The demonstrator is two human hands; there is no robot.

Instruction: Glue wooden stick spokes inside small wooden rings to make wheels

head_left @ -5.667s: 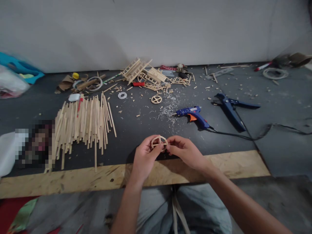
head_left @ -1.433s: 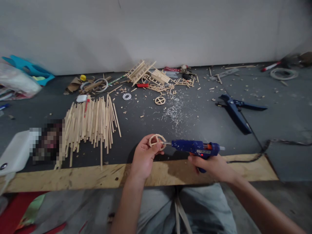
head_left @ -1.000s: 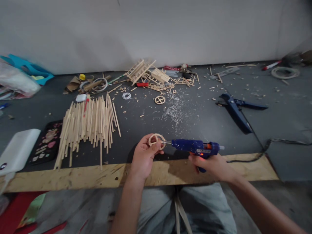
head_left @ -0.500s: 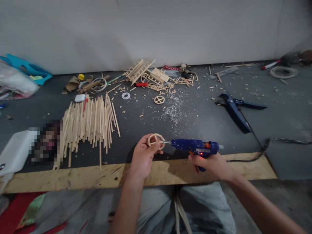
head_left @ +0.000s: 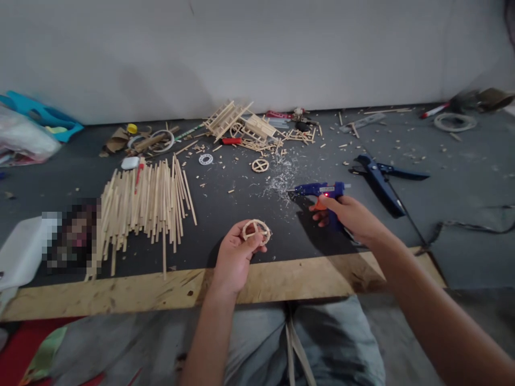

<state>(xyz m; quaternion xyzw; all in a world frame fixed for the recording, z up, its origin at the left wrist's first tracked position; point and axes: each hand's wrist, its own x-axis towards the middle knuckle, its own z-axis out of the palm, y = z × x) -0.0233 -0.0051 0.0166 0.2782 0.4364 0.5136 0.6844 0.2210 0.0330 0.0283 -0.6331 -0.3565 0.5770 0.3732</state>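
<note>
Between the thumb and fingers of my left hand point(head_left: 238, 251) is a small wooden spoked wheel point(head_left: 256, 222), held above the table's near edge. My right hand point(head_left: 349, 217) is wrapped round a blue hot glue gun point(head_left: 316, 188) with an orange trigger and a lit red light. Its nozzle points left, over a patch of pale stringy shavings point(head_left: 282, 177), apart from the wheel. A second spoked wheel point(head_left: 260, 165) lies flat on the table beyond my left hand. Beside it on the left rests a white ring with holes point(head_left: 206, 159).
Many thin wooden sticks point(head_left: 148, 198) lie in a pile at left. A model of sticks point(head_left: 231, 119) stands at the back among offcuts. Blue-handled cutters point(head_left: 380, 182) and a black cord point(head_left: 475, 225) lie at right. A white power bank-like block point(head_left: 22, 252) is far left.
My right hand has drawn the glue gun away from the held wheel, moving it forward over the table. My left hand stays nearly in place with the wheel.
</note>
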